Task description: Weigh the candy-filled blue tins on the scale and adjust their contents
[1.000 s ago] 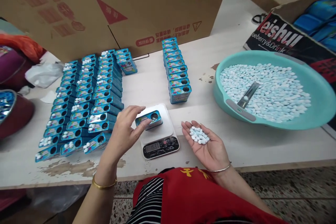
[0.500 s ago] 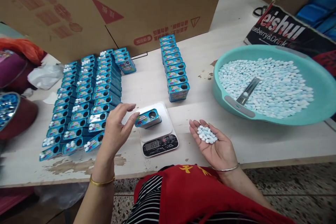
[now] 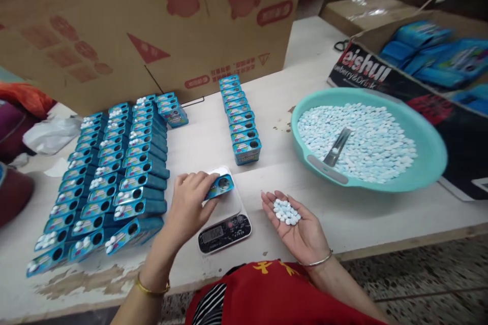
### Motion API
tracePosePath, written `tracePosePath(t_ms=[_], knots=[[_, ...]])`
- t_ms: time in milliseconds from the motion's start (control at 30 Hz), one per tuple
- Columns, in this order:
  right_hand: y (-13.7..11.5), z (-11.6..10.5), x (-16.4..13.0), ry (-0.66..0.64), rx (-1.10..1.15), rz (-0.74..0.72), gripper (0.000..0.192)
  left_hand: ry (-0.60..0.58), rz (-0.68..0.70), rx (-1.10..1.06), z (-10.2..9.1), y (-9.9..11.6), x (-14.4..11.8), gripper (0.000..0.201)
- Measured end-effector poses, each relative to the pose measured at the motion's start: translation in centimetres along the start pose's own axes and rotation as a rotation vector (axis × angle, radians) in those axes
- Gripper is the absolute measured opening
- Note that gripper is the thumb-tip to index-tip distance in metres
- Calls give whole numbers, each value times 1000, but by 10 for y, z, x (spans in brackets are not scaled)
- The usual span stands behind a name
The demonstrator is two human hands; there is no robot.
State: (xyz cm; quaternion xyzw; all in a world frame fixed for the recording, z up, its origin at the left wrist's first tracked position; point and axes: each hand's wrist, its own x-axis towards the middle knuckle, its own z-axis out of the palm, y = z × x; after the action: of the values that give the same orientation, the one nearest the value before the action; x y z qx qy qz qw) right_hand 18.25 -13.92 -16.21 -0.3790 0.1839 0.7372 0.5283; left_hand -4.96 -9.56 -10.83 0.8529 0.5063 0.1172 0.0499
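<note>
My left hand (image 3: 188,205) grips a small blue tin (image 3: 220,186) with a round hole in its lid, on the white digital scale (image 3: 224,223). My right hand (image 3: 299,226) lies palm up just right of the scale and cups a pile of pale blue and white candies (image 3: 286,211). A teal basin (image 3: 427,167) full of the same candies stands to the right, with a metal scoop (image 3: 337,146) lying in it.
Rows of filled blue tins (image 3: 110,172) cover the table's left side; a shorter row of tins (image 3: 240,119) runs behind the scale. A large cardboard box (image 3: 152,20) stands at the back. A printed carton (image 3: 412,76) with blue packs sits behind the basin.
My left hand, which hovered open beside the tin, has closed on it on the scale. My right hand still cups the candies. The camera view shifted.
</note>
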Motion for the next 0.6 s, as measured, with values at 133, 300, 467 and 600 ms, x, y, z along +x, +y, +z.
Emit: tracePosePath(t_ms=[133,300,467,600], knots=[[-2,3,2,-16,37,-9,27,72,95,-12,17,20,45,32],[-9,1,-1,-11,95,-36,24,65,101,14,55,26,78,34],[-9,-1,2,54,95,-12,21,262,67,38,54,-17,98,44],[-4,0,9,49,72,38,18,287,-412,344,21,-102,142,41]])
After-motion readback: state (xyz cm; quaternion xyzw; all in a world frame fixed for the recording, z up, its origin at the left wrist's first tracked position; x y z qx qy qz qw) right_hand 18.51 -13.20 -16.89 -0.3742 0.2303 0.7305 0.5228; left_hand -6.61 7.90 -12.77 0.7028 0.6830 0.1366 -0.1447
